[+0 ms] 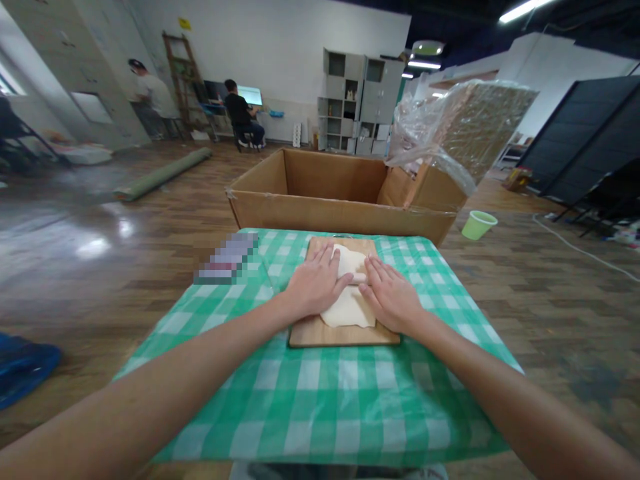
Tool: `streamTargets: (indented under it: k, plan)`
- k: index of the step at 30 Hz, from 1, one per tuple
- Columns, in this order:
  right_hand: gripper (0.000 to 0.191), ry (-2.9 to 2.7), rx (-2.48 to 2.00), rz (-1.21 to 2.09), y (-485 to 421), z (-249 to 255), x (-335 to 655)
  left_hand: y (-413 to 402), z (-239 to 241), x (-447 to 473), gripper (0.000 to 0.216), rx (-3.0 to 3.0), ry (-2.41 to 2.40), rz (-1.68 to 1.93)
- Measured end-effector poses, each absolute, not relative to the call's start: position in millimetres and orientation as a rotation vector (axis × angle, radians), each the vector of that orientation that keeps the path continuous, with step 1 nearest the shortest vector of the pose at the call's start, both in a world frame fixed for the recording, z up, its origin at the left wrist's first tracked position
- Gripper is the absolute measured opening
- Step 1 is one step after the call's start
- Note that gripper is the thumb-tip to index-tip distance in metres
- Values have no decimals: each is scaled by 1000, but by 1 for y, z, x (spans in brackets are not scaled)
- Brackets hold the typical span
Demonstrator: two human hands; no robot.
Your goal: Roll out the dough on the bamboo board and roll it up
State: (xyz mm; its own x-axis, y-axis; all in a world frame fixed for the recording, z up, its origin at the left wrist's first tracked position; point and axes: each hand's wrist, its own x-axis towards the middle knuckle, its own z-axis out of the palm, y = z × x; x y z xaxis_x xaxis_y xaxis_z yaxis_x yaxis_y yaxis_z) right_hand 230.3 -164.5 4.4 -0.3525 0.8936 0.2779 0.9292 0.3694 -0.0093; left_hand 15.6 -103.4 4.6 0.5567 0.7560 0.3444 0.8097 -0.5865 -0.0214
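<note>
Forearms (200, 370) | hands (315, 283) (393, 297) apart, flat over rolling pin (358, 279), dough (349, 310) | yellow sign (185, 24) illegible

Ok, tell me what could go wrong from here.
The dough might spread past the wooden board, since its near edge lies close to the board's. The board could slip on the checked tablecloth if the left hand and right hand, both on the rolling pin, push hard. The dough might also stick to the pin lying across it.
</note>
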Motion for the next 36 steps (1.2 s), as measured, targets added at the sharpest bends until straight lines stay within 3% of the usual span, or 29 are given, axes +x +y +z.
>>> streamTargets:
  k: [13,23,27,31,36]
  plan:
    - [77,-2407,-1530,-127,-235,0,230,-179,2,0,83,-2625,-1211,-488]
    - [90,-2466,-1611,117,-158,24,239,-114,13,14,88,-2745,-1356,-369]
    - [84,-2483,-1632,138,-107,18,242,-71,12,19,79,-2791,-1493,-304]
    - [65,-2602,-1545,33,-58,4,249,-33,6,23,69,-2815,-1422,-312]
    - [60,-2705,-1463,-12,-19,-6,257,-4,2,28,82,-2793,-1579,-260]
